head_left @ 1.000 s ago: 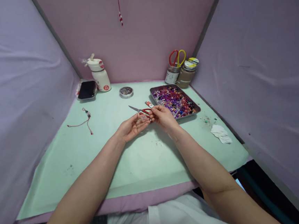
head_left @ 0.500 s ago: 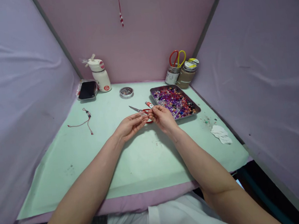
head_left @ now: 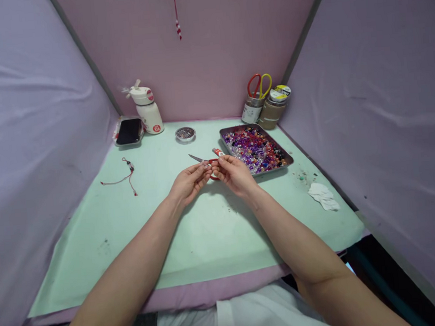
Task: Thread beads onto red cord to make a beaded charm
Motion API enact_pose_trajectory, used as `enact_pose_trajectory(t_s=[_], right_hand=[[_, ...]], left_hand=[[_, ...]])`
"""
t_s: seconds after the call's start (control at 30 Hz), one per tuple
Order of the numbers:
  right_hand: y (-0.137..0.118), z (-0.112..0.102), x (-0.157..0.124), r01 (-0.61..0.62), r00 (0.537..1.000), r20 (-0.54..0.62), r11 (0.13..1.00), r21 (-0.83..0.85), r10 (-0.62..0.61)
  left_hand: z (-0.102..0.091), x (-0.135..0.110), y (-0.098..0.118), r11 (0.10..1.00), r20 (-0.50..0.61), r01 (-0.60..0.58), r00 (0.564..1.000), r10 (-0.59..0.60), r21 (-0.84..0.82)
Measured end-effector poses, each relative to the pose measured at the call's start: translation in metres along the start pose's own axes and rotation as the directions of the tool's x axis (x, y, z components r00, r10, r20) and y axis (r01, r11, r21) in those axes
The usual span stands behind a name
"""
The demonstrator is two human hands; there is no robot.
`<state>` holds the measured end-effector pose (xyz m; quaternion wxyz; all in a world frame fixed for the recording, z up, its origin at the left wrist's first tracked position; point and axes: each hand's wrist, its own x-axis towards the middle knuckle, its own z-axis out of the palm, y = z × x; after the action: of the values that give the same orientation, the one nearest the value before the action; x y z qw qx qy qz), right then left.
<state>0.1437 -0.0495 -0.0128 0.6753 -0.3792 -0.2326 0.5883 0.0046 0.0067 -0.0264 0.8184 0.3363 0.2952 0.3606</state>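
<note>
My left hand [head_left: 189, 183] is closed, thumb and fingertips pinched on some small clear beads [head_left: 205, 165]. Its fingertips nearly meet those of my right hand [head_left: 236, 174], which is also closed in a pinch; what it holds is too small to make out. Just behind the fingers lie red-handled scissors [head_left: 196, 158], their blades pointing left and their handles partly hidden. A red and white lighter [head_left: 217, 152] rests beyond my right hand. Close by on the right stands a metal tray [head_left: 286, 162] full of purple, red and clear beads.
At the back left are a white bottle [head_left: 149, 117] and a black phone-like object [head_left: 129, 131]. A round dish [head_left: 185, 134] sits mid-back. Two jars, one label-wrapped [head_left: 251, 112] with scissors inside, stand back right. A corded bracelet [head_left: 130, 176] lies left, crumpled tissue [head_left: 323, 197] right.
The fingers of my left hand have drawn in over the clear beads, which lay more exposed before. Both hands stay close together, and the whole view has shifted very slightly.
</note>
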Motion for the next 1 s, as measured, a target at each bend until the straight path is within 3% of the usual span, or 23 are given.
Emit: enact_pose_trajectory(t_s=[0.3,0.77,1.0], right_hand=[[0.006,-0.004,0.002,0.016,0.999,0.041,0.999,-0.028,-0.015],[0.012,-0.008,0.003,0.046,0.998,0.058,0.993,-0.111,-0.039],[0.012,-0.006,0.001,-0.011,1.0,-0.003,0.987,-0.163,0.011]], left_hand=[[0.002,0.001,0.001,0.998,-0.073,-0.028,0.997,0.024,-0.057],[0.0,0.002,0.002,0.991,-0.085,-0.017,0.996,0.006,-0.136],[0.001,0.003,0.002,0.976,-0.103,-0.008,0.995,-0.014,-0.218]])
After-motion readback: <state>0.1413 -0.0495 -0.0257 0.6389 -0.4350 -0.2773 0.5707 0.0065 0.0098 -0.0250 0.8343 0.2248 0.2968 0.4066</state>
